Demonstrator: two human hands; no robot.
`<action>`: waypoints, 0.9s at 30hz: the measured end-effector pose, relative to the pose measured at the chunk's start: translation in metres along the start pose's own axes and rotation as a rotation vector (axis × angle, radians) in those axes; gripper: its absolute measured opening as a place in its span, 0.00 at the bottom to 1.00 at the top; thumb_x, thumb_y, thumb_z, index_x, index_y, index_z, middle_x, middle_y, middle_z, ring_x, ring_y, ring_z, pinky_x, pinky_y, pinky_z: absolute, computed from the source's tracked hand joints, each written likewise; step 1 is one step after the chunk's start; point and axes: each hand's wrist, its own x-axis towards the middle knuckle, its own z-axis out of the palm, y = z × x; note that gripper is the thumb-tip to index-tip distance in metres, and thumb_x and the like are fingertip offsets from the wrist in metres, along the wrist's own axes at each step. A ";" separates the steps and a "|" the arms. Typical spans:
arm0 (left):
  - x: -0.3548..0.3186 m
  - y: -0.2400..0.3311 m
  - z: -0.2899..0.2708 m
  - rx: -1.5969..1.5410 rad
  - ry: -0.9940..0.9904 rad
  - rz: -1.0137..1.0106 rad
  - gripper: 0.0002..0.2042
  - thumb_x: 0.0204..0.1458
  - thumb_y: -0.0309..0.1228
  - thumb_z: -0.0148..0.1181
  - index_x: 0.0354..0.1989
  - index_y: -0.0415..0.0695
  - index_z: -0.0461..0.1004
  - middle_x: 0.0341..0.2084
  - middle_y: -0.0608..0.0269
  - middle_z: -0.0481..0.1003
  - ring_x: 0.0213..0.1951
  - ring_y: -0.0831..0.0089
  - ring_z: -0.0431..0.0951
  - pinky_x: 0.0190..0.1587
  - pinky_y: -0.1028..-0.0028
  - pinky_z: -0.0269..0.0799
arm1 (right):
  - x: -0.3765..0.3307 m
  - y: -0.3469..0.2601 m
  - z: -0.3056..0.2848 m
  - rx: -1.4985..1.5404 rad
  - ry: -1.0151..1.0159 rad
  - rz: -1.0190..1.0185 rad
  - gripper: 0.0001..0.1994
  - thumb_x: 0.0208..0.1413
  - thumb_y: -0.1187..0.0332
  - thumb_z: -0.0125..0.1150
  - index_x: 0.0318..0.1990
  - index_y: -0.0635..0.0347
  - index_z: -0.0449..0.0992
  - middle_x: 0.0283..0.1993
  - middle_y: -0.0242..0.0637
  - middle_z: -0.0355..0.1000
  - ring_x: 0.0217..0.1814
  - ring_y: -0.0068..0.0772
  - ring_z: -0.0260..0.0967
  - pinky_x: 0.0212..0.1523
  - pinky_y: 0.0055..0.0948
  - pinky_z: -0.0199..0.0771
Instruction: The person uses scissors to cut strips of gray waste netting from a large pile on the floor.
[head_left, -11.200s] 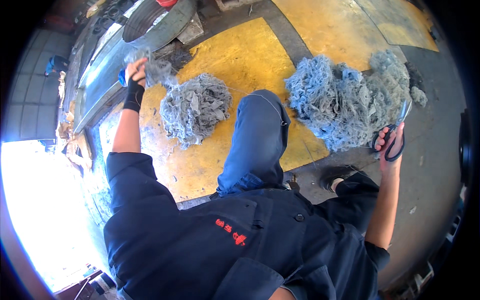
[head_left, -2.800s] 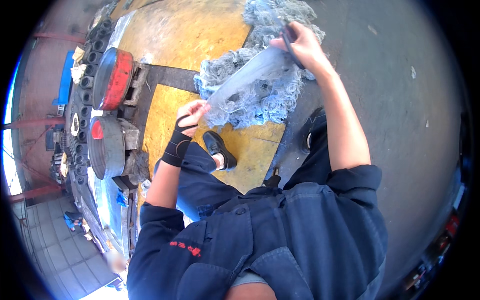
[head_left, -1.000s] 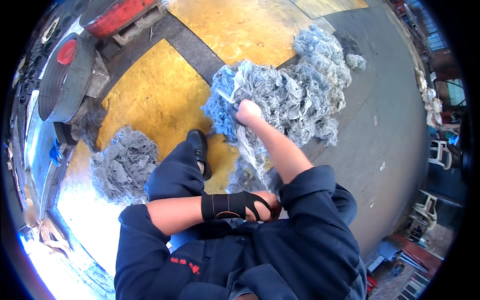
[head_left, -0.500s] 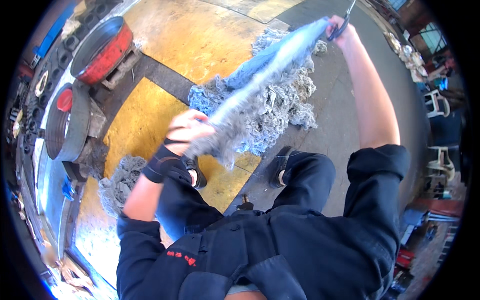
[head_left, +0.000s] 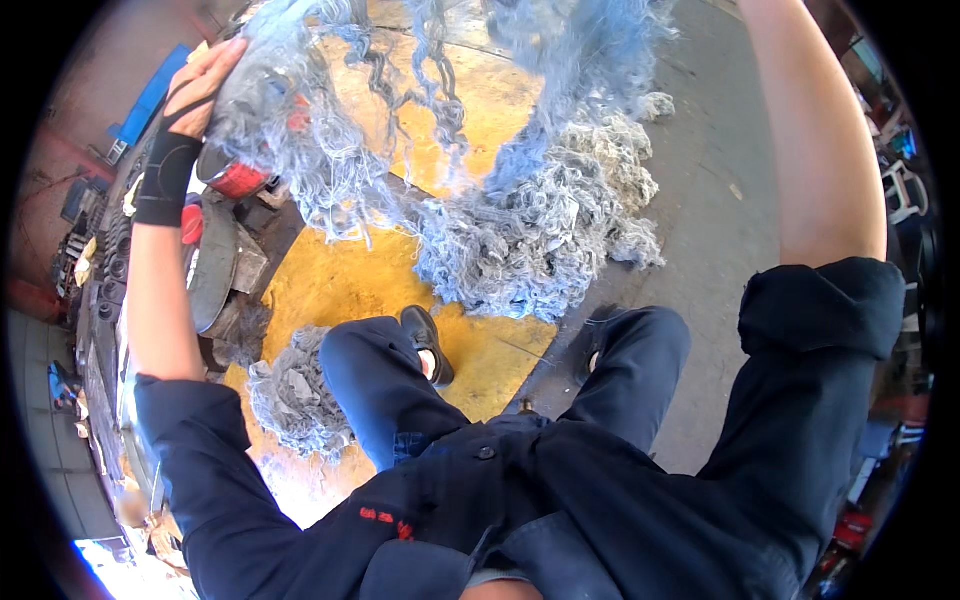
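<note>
My left hand (head_left: 203, 85), with a black wrist wrap (head_left: 168, 180), is raised at the upper left. It grips one side of a blue-grey tangle of yarn (head_left: 305, 150). Loose strands of the tangle hang down and spread across the top of the view, partly blurred. My right forearm (head_left: 815, 130) reaches up past the upper right edge, so the hand itself and anything in it are out of sight. Below the hanging strands, a large heap of grey-blue yarn (head_left: 545, 235) lies on the floor in front of my feet.
Beside my left leg sits a smaller grey yarn heap (head_left: 297, 390). Yellow floor plates (head_left: 350, 275) lie under it and ahead. At the left stand a red drum-like ring (head_left: 235, 178) and a grey metal ring (head_left: 215, 265). White plastic chairs (head_left: 905, 190) stand far right.
Both arms have risen and spread apart. The stretched bundle is now lifted and opened into hanging strands. My right hand, which held scissors, has left the view at the top.
</note>
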 end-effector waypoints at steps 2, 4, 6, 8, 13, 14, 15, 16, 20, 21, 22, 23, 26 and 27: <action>0.003 -0.015 0.010 0.052 0.070 0.018 0.20 0.55 0.44 0.55 0.46 0.40 0.74 0.37 0.66 0.76 0.38 0.80 0.72 0.44 0.80 0.66 | -0.015 0.002 -0.004 -0.160 -0.012 0.037 0.06 0.45 0.77 0.54 0.19 0.60 0.69 0.15 0.35 0.63 0.14 0.29 0.59 0.15 0.26 0.59; -0.009 -0.021 0.031 -0.200 -0.087 -0.034 0.17 0.54 0.44 0.56 0.41 0.42 0.77 0.33 0.71 0.75 0.35 0.82 0.71 0.41 0.81 0.65 | -0.051 0.029 -0.032 -0.366 0.031 0.162 0.05 0.42 0.76 0.56 0.18 0.60 0.70 0.13 0.33 0.62 0.12 0.28 0.58 0.13 0.26 0.56; -0.030 -0.037 0.046 -0.228 -0.086 -0.089 0.16 0.54 0.43 0.56 0.40 0.42 0.77 0.33 0.70 0.75 0.35 0.81 0.71 0.40 0.80 0.66 | -0.094 0.070 -0.050 -0.667 0.057 0.236 0.06 0.44 0.73 0.58 0.20 0.60 0.70 0.15 0.33 0.64 0.13 0.24 0.59 0.13 0.24 0.55; -0.028 -0.066 0.090 -0.125 -0.253 -0.059 0.17 0.55 0.42 0.55 0.41 0.40 0.76 0.34 0.69 0.75 0.37 0.82 0.72 0.42 0.81 0.66 | -0.079 0.130 -0.156 -0.582 0.010 0.375 0.09 0.43 0.73 0.66 0.29 0.64 0.70 0.25 0.33 0.68 0.21 0.21 0.65 0.20 0.18 0.70; -0.079 -0.091 0.170 -0.218 -0.425 -0.215 0.14 0.54 0.38 0.57 0.37 0.39 0.77 0.31 0.68 0.76 0.36 0.81 0.73 0.40 0.79 0.67 | -0.157 0.150 -0.154 -0.810 0.101 0.457 0.09 0.43 0.68 0.65 0.28 0.62 0.72 0.22 0.29 0.68 0.22 0.19 0.65 0.20 0.18 0.63; -0.082 -0.114 0.193 -0.340 -0.477 -0.280 0.13 0.54 0.38 0.57 0.36 0.39 0.77 0.31 0.68 0.76 0.35 0.81 0.72 0.39 0.79 0.67 | -0.164 0.153 -0.163 -0.873 0.078 0.468 0.10 0.43 0.67 0.65 0.28 0.62 0.71 0.22 0.29 0.68 0.22 0.19 0.65 0.20 0.19 0.63; -0.087 -0.114 0.214 -0.432 -0.517 -0.315 0.13 0.54 0.37 0.57 0.36 0.39 0.77 0.30 0.69 0.76 0.35 0.81 0.73 0.39 0.79 0.67 | -0.169 0.160 -0.184 -1.076 0.019 0.378 0.12 0.44 0.63 0.65 0.27 0.63 0.72 0.22 0.33 0.70 0.22 0.25 0.67 0.23 0.24 0.67; -0.092 -0.124 0.230 -0.444 -0.577 -0.316 0.12 0.53 0.37 0.58 0.36 0.39 0.77 0.30 0.69 0.76 0.34 0.81 0.73 0.39 0.79 0.68 | -0.176 0.169 -0.187 -1.467 -0.022 0.260 0.18 0.46 0.57 0.64 0.28 0.66 0.74 0.25 0.41 0.73 0.25 0.34 0.71 0.29 0.33 0.71; -0.133 -0.166 0.301 -0.653 -0.656 -0.506 0.13 0.52 0.36 0.59 0.36 0.37 0.77 0.31 0.67 0.77 0.32 0.80 0.74 0.38 0.79 0.68 | -0.267 0.195 -0.189 -1.805 -0.250 0.485 0.28 0.45 0.44 0.63 0.32 0.67 0.77 0.29 0.45 0.75 0.31 0.39 0.74 0.35 0.39 0.72; -0.140 -0.165 0.316 -0.594 -0.680 -0.500 0.13 0.52 0.35 0.59 0.38 0.36 0.76 0.32 0.65 0.77 0.34 0.78 0.75 0.40 0.78 0.68 | -0.292 0.198 -0.193 -1.639 -0.236 0.611 0.30 0.42 0.40 0.63 0.31 0.67 0.77 0.29 0.46 0.75 0.33 0.41 0.74 0.37 0.38 0.72; -0.147 -0.177 0.328 -0.504 -0.676 -0.417 0.14 0.52 0.34 0.59 0.40 0.36 0.76 0.34 0.64 0.77 0.36 0.78 0.74 0.43 0.77 0.68 | -0.311 0.200 -0.188 -1.459 -0.220 0.720 0.33 0.40 0.37 0.63 0.31 0.66 0.78 0.30 0.47 0.75 0.35 0.42 0.75 0.38 0.37 0.73; -0.155 -0.188 0.335 -0.542 -0.672 -0.463 0.13 0.52 0.34 0.59 0.39 0.36 0.76 0.34 0.64 0.77 0.37 0.77 0.74 0.43 0.77 0.67 | -0.333 0.197 -0.166 -1.215 -0.217 0.776 0.33 0.40 0.37 0.63 0.29 0.66 0.78 0.26 0.44 0.74 0.31 0.37 0.74 0.36 0.34 0.72; -0.168 -0.197 0.349 -0.537 -0.699 -0.453 0.13 0.52 0.34 0.58 0.38 0.36 0.76 0.33 0.63 0.76 0.35 0.77 0.74 0.41 0.78 0.68 | -0.393 0.171 -0.105 -0.770 -0.218 1.000 0.32 0.42 0.37 0.62 0.25 0.65 0.76 0.17 0.33 0.68 0.21 0.22 0.68 0.26 0.26 0.70; -0.168 -0.196 0.351 -0.511 -0.709 -0.420 0.13 0.53 0.34 0.57 0.38 0.36 0.75 0.32 0.63 0.76 0.34 0.77 0.74 0.40 0.78 0.68 | -0.408 0.171 -0.091 -0.663 -0.227 1.124 0.32 0.42 0.36 0.61 0.24 0.65 0.74 0.16 0.32 0.66 0.19 0.22 0.66 0.22 0.24 0.68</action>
